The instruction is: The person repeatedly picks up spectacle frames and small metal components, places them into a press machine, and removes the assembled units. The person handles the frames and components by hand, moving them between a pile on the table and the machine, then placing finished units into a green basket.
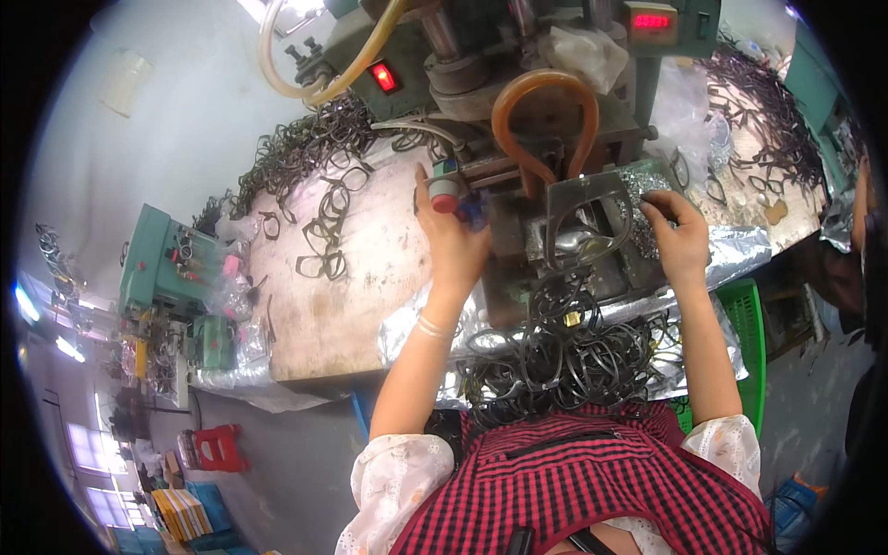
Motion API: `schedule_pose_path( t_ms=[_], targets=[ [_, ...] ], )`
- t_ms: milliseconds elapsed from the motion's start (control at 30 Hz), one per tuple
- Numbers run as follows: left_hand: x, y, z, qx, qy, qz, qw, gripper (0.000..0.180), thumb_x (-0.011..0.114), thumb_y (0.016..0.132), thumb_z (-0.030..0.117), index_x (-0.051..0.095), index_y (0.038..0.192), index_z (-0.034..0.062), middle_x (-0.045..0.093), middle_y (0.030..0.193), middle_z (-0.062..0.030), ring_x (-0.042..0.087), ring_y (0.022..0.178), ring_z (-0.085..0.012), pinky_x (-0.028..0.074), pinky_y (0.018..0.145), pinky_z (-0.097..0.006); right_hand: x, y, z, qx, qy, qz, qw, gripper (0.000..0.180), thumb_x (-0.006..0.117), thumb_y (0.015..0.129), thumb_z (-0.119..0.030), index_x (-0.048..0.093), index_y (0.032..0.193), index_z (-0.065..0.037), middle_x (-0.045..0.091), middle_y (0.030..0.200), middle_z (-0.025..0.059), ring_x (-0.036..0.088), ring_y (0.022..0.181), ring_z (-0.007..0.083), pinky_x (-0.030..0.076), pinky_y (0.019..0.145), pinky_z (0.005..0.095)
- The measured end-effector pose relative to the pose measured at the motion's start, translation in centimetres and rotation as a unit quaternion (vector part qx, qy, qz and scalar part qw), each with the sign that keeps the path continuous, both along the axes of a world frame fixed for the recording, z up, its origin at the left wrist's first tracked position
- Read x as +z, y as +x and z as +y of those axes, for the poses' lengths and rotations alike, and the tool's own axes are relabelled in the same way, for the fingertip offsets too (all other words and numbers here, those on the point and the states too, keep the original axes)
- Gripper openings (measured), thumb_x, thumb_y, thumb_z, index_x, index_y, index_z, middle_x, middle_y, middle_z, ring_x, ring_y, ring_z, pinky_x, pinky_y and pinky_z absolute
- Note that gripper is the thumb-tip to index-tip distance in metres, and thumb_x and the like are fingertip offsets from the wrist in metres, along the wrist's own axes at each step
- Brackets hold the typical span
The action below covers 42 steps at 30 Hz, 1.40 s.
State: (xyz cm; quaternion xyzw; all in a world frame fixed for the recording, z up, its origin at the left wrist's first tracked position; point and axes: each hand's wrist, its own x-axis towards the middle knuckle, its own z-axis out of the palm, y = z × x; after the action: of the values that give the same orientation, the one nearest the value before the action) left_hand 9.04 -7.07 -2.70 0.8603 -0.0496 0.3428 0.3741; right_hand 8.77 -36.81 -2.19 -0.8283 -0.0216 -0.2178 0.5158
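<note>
The right hand (673,225) pinches a dark glasses frame (592,217) and holds it flat on the machine's metal block (606,264), likely so it sits steady. At nine o'clock from it, the left hand (453,236) curls round a red knob (445,196) on the machine, ready to work it. A pile of dark frames (555,356) waits at six o'clock, close for grabbing. More frames (324,236) lie on the desk (342,305). The fingertips under the frame are hidden.
</note>
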Motion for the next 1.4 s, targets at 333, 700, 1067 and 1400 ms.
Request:
schedule_pose_path(
  t_ms=[333, 700, 1067, 1400],
  targets=[
    [-5.1, 3.4, 1.4, 0.021, 0.055, 0.043, 0.997, 0.024, 0.055, 0.086, 0.016, 0.062, 0.103, 0.0016, 0.063, 0.102, -0.0184, 0.056, 0.096, -0.0366, 0.037, 0.096, -0.044, -0.2, -0.7, -1.6, 0.004, 0.022, 0.031, 0.999, 0.017, 0.067, 0.084, -0.009, 0.069, 0.098, -0.002, 0.07, 0.088, 0.0089, 0.066, 0.081, 0.0158, 0.05, 0.075, 0.0281],
    [-0.1, -1.2, 15.8, 0.192, 0.206, -0.14, 0.949, 0.033, 0.063, 0.083, -0.002, 0.056, 0.116, -0.0046, 0.061, 0.117, -0.0193, 0.058, 0.108, -0.0328, 0.046, 0.094, -0.04, 5.7, -3.1, 3.1, 0.166, 0.016, -0.127, 0.978, 0.019, 0.062, 0.086, -0.004, 0.065, 0.104, 0.001, 0.07, 0.096, 0.0113, 0.068, 0.09, 0.0248, 0.051, 0.08, 0.0318],
    [-2.5, -1.8, 29.4, 0.086, 0.544, 0.341, 0.762, 0.032, 0.055, 0.078, -0.003, 0.058, 0.108, 0.008, 0.064, 0.083, -0.0166, 0.06, 0.081, -0.036, 0.049, 0.07, -0.046, 5.2, -2.9, 7.9, 0.188, 0.205, 0.002, 0.961, 0.04, 0.058, 0.088, -0.003, 0.051, 0.127, 0.001, 0.066, 0.112, 0.0148, 0.065, 0.103, 0.0207, 0.05, 0.089, 0.0295],
    [-2.6, -5.0, 23.0, 0.096, 0.181, 0.09, 0.975, 0.024, 0.056, 0.089, -0.001, 0.062, 0.112, 0.0007, 0.068, 0.102, -0.015, 0.065, 0.093, -0.024, 0.051, 0.083, -0.032, 8.0, -5.1, 9.7, 0.244, 0.278, 0.001, 0.929, 0.051, 0.048, 0.086, 0.003, 0.038, 0.136, 0.004, 0.065, 0.107, 0.0193, 0.066, 0.101, 0.0226, 0.048, 0.09, 0.0319]
  ],
)
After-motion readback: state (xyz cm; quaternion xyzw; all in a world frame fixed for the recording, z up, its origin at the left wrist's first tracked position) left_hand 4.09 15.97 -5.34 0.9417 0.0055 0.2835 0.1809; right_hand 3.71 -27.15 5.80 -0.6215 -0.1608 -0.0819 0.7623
